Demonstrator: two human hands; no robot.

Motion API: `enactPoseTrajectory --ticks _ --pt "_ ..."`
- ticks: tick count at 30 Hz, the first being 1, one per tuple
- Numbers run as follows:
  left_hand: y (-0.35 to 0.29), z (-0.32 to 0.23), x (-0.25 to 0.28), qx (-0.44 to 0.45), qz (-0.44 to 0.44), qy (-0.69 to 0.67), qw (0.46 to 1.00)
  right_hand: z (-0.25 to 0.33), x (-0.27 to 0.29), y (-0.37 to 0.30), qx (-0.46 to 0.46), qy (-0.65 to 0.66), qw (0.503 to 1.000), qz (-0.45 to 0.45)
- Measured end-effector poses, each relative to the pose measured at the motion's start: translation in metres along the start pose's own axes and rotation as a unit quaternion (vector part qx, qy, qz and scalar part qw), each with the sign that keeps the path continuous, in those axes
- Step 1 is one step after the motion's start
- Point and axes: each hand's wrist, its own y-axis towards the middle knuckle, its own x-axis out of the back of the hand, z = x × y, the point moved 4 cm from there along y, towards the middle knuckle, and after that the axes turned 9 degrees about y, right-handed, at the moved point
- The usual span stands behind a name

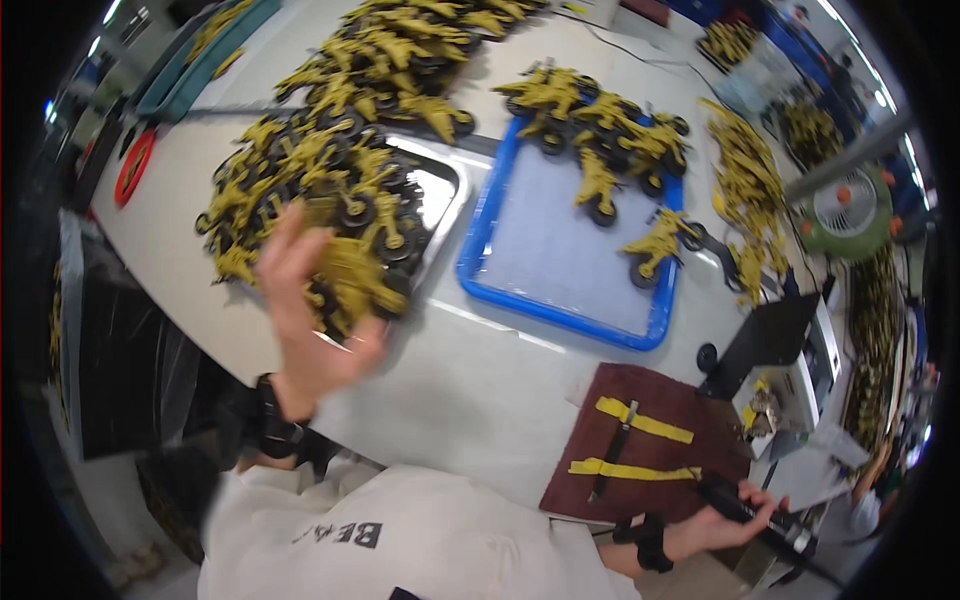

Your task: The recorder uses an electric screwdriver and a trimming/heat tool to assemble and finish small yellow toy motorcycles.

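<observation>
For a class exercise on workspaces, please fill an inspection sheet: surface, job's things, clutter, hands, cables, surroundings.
Surface: white table; brown cloth, right.
Job's things: yellow wheeled toys, heaped on a metal tray, several in a blue tray; yellow strips on the cloth.
Clutter: red ring, far left.
Hands: left hand at the heap, blurred, grip unclear; right hand holds a black tool.
Cables: dark cable, table's far side.
Surroundings: green fan, right.

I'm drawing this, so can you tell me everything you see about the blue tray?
The blue tray is shallow and roughly rectangular, with rounded corners, a shiny, plastic-looking rim and a pale bottom. It lies flat on the whitish table. Yellow-and-black wheeled pieces crowd its far end and right side, some overhanging the rim. Neither the left hand nor the right hand touches it.
</observation>
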Motion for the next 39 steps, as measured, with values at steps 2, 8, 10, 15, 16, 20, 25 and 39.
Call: enactPoseTrajectory --ticks 2,8,10,15,16,20,25,39 --pt "-0.016 0.048 -0.013 0.009 0.15 0.262 0.953 -0.013 -0.009 -0.003 -0.011 0.004 1.0 -0.028" --pt "0.055 -0.135 -0.026 -0.318 0.089 -0.174 0.928 -0.026 -0.022 -0.012 -0.012 -0.006 0.999 0.03" --pt "0.083 -0.188 -0.127 -0.345 0.163 -0.212 0.9 -0.024 -0.017 -0.015 -0.015 -0.009 1.0 0.005" --pt "0.086 -0.175 -0.271 -0.305 0.433 0.063 0.846 0.034 0.001 -0.017 0.07 -0.006 0.997 0.027" --pt "0.087 -0.174 -0.269 -0.337 0.41 0.048 0.846 0.043 0.007 -0.014 0.092 0.005 0.995 0.023" --pt "0.09 -0.166 -0.255 -0.369 0.293 -0.046 0.881 0.053 -0.012 0.021 0.127 0.052 0.991 0.001" --pt "0.079 -0.189 -0.188 -0.331 0.127 -0.093 0.931 0.04 -0.075 0.045 0.168 0.028 0.981 0.098" --pt "-0.081 -0.241 -0.16 -0.277 0.404 -0.209 0.846 0.017 -0.088 0.031 -0.003 0.031 0.983 0.184"
